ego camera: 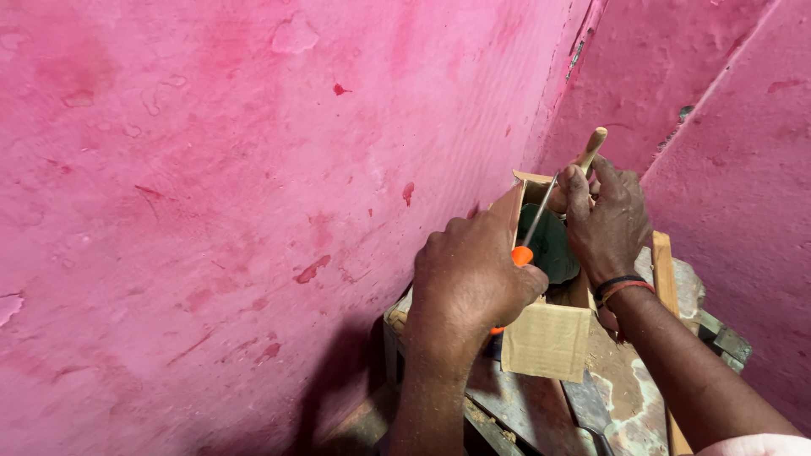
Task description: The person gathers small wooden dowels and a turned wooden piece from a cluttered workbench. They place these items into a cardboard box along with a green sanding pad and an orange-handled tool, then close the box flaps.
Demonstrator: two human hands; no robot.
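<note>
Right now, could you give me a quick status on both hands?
Left hand grips orange-handled screwdriver. Right hand steadies wooden stick at small wooden box. Pink wall close alongside.

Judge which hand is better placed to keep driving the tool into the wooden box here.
Left, most likely. The left hand already grips the orange-handled screwdriver, whose shaft runs into the wooden box. The right hand is busy at the box's far end beside a wooden stick, seemingly steadying it.

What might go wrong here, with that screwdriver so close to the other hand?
The screwdriver tip sits right by the right hand steadying a wooden stick; a slip could jab those fingers. The left hand pushes into a small wooden box perched on a cluttered stool, so it may tip or slide off.
</note>
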